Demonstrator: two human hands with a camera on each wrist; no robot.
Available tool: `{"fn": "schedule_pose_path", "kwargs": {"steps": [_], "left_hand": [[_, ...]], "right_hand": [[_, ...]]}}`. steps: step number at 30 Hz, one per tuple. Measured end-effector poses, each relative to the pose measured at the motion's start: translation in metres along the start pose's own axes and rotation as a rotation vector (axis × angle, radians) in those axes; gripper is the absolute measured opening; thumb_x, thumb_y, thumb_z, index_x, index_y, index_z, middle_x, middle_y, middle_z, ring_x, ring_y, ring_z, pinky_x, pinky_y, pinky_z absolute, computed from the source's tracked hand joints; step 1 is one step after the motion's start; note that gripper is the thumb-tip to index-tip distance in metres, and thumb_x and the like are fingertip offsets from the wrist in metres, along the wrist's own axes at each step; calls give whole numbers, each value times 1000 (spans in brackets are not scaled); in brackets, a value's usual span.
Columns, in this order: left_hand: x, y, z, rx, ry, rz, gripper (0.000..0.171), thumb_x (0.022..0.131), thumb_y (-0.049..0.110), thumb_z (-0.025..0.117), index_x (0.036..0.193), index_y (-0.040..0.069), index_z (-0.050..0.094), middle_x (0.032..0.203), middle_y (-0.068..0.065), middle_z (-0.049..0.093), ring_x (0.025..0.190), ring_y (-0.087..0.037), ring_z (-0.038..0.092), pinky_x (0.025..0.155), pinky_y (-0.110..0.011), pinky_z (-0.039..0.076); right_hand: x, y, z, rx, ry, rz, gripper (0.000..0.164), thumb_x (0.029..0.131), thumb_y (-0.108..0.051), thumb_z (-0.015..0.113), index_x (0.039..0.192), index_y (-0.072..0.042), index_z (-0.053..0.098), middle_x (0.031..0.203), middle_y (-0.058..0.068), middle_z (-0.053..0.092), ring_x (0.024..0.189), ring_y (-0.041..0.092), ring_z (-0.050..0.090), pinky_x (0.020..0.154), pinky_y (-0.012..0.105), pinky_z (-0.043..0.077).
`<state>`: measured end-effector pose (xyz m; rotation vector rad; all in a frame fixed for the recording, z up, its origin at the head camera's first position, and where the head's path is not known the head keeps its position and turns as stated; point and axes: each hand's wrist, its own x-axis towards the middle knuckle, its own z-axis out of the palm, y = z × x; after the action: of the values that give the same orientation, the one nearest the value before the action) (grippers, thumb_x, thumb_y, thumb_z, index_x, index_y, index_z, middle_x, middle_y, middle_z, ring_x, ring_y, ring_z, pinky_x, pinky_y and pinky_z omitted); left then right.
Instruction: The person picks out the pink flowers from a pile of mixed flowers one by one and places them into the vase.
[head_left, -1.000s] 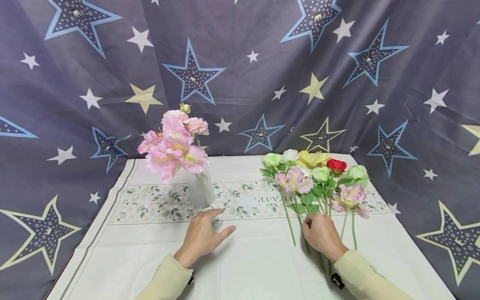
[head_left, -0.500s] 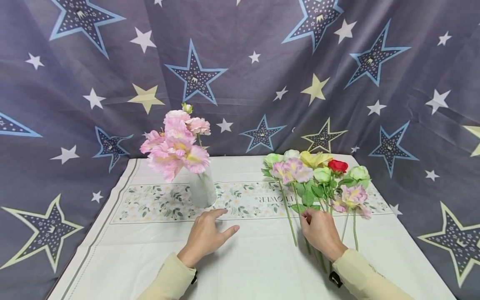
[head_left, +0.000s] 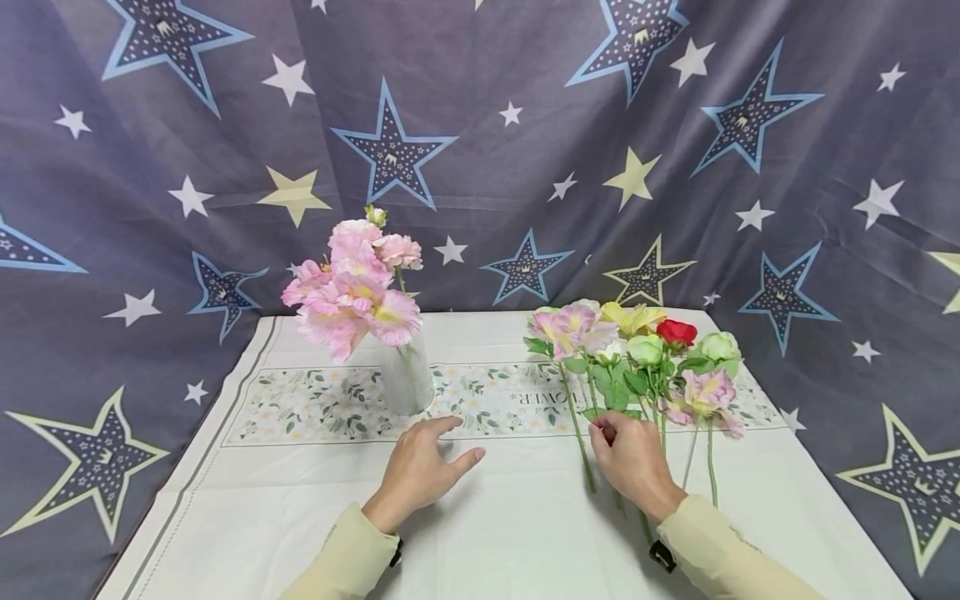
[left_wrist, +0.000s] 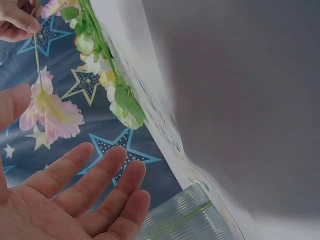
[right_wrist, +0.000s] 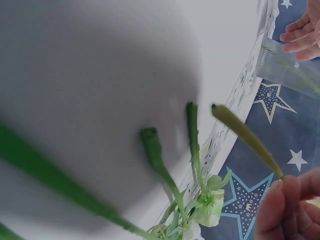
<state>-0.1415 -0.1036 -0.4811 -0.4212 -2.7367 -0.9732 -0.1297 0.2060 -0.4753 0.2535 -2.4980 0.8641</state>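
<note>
My right hand [head_left: 633, 458] pinches the thin stem [right_wrist: 247, 135] of a pink artificial flower [head_left: 573, 327] between thumb and fingertips. In the left wrist view this pink flower [left_wrist: 57, 115] shows apart from the other blooms. Below the pinching fingers the stem's cut end sticks out freely, as the right wrist view shows. My left hand [head_left: 420, 471] hovers with fingers spread and palm facing right, holding nothing. Just beyond it stands a ribbed clear vase [head_left: 405, 379] bearing several pink flowers [head_left: 360, 292]. The vase's ribbed side [left_wrist: 185, 217] lies close to the left fingertips in the left wrist view.
Several artificial flowers lie at the right, among them a red rose [head_left: 677, 334], a yellow bloom [head_left: 633, 317], a pale green one [head_left: 718, 346] and another pink one [head_left: 707, 390]. A white cloth with a floral band [head_left: 480, 417] covers the table. Behind hangs a starry curtain [head_left: 465, 100].
The pinched pink flower has risen and shifted left over the neighbouring green and white blooms, the right hand moving slightly left with it. The left hand stays nearly in place.
</note>
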Motion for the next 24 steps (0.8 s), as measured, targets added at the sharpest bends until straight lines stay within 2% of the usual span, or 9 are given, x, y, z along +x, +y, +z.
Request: {"fn": "schedule_pose_path", "kwargs": {"steps": [7,14,24], "left_hand": [[-1,3,2,-13,-7,-11,57,84,48,82,125,10,72,126,-11,71,118,-37,64,101,-56,47],[-1,7,3,-39,-25,-20,55,85,48,81,125,12,72,127,-10,71,119,-35,64,100,-54,48],[0,12,7,-112,-52,-41,53,88,49,79,127,15,71,125,-4,72,118,-31,64,98,-52,50]], "right_hand": [[0,-5,3,-2,44,-45,8,85,4,75,81,-4,76,60,-5,62,49,0,49,44,20,43],[1,-14,6,62,-1,-50,8,87,5,74,84,-2,75,61,-6,61,48,-1,49,43,21,43],[0,-24,14,97,9,-113,11,85,6,77,80,-4,74,63,-5,63,50,-3,50,43,16,44]]}}
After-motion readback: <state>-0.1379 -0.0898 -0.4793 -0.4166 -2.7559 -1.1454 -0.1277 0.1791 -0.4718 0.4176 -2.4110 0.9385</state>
